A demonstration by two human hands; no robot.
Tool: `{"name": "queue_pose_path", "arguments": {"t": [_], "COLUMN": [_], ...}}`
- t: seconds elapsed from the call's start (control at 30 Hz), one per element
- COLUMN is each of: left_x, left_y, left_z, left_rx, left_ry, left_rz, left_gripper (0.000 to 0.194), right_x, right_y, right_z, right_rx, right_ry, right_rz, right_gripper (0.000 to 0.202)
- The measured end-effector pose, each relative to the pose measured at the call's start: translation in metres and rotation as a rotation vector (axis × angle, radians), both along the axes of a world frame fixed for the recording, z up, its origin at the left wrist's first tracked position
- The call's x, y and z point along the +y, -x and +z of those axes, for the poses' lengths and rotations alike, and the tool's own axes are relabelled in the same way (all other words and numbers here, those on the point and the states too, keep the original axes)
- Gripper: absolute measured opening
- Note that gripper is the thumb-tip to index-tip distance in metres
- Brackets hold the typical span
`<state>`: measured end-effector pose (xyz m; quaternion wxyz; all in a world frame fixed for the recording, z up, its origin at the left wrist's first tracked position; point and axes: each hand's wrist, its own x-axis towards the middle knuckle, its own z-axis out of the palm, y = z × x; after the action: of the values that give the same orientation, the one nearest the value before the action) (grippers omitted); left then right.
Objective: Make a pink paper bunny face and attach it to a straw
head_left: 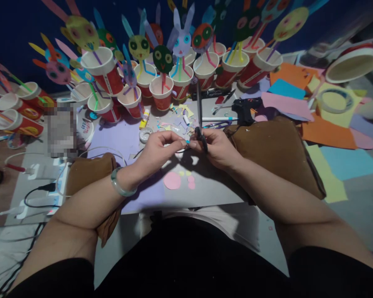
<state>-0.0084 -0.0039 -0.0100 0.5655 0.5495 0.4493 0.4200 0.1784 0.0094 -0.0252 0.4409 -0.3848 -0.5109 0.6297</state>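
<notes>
My left hand (161, 151) is closed, thumb and forefinger pinching a tiny blue paper piece (187, 141). Close beside it, my right hand (219, 149) grips a pair of scissors (200, 134) by the black handles, with the blades pointing away from me. The fingertips of both hands nearly meet at the blue piece; whether the right fingers touch it I cannot tell. Below the hands on the table lie a pink paper circle (172, 181), smaller pink circles (191, 182) and small yellow pieces (182, 174).
Red paper cups (161, 94) with paper rabbit faces on straws line the back. Coloured paper sheets (329, 134) and a tape roll (335, 100) lie right. Brown cushions (273, 153) flank my arms. A power strip (59, 178) with cables sits left. Paper scraps and a glue stick (144, 118) lie ahead.
</notes>
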Motion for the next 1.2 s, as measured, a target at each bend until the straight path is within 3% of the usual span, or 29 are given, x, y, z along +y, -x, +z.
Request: {"name": "queue_pose_path", "arguments": {"t": [0.4,0.63,0.93,1.03,1.2], "left_x": [0.004,0.008,0.012,0.015,0.025], "left_y": [-0.002,-0.001,-0.001,-0.003,-0.002], "left_z": [-0.002,-0.014,-0.020,-0.015,0.002], "left_rx": [0.011,0.036,0.104,0.143,0.210], "left_ry": [0.060,-0.036,-0.026,-0.059,-0.116], "left_rz": [0.000,-0.069,-0.026,0.001,0.073], "left_gripper": [0.018,0.032,0.005,0.002,0.003], "right_x": [0.008,0.012,0.018,0.020,0.023], "right_y": [-0.003,-0.002,-0.003,-0.006,-0.028], "right_z": [-0.009,-0.013,-0.020,-0.014,0.015], "right_rx": [-0.052,-0.073,-0.114,-0.160,-0.300], "right_ry": [-0.060,-0.124,-0.108,-0.134,-0.160], "right_rz": [-0.040,-0.015,0.083,0.122,0.241], "right_gripper": [0.045,0.043,0.048,0.048,0.042]}}
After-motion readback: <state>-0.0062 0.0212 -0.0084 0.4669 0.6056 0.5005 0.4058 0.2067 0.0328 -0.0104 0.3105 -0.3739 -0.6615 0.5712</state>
